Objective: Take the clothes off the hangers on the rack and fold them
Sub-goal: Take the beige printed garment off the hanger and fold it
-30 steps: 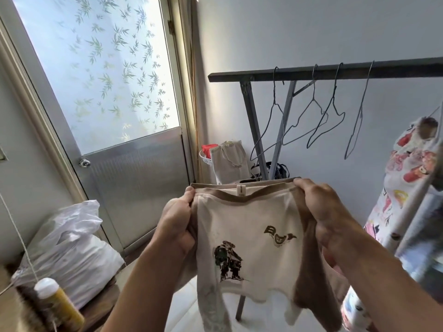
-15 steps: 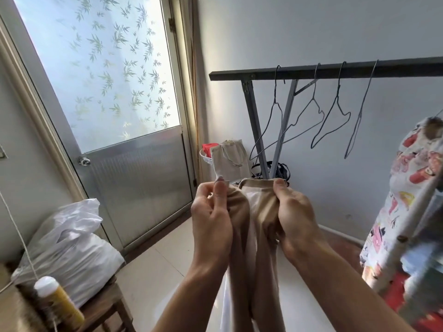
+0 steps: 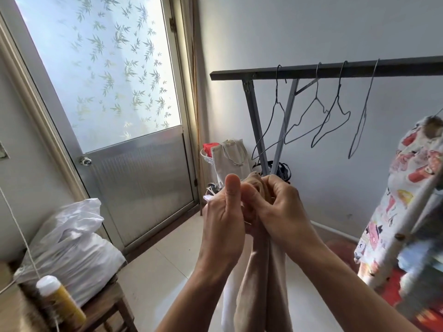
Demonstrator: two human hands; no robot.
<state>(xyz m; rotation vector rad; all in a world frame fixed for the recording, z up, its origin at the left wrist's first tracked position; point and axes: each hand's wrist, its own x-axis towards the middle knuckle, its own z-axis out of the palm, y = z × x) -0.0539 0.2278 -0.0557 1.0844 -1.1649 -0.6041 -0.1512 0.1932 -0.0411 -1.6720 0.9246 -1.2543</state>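
Note:
A cream and tan shirt [image 3: 261,271] hangs folded lengthwise from both my hands in front of me. My left hand [image 3: 224,219] grips its top edge with the thumb up. Pressed against it, my right hand [image 3: 275,209] pinches the same bunched top edge. Behind them stands the dark metal rack [image 3: 311,69] with several bare wire hangers [image 3: 328,118] on its bar. A garment with a colourful print [image 3: 407,188] hangs at the right edge.
A frosted glass door [image 3: 115,97] fills the left. Below it a white plastic bag [image 3: 69,250] sits on a wooden stool [image 3: 105,305], next to a yellow bottle [image 3: 60,300]. A beige tote bag [image 3: 230,159] stands in the corner by the rack leg.
My hands came together from shoulder-width apart, folding the spread shirt in half lengthwise. The printed front is now hidden inside the fold.

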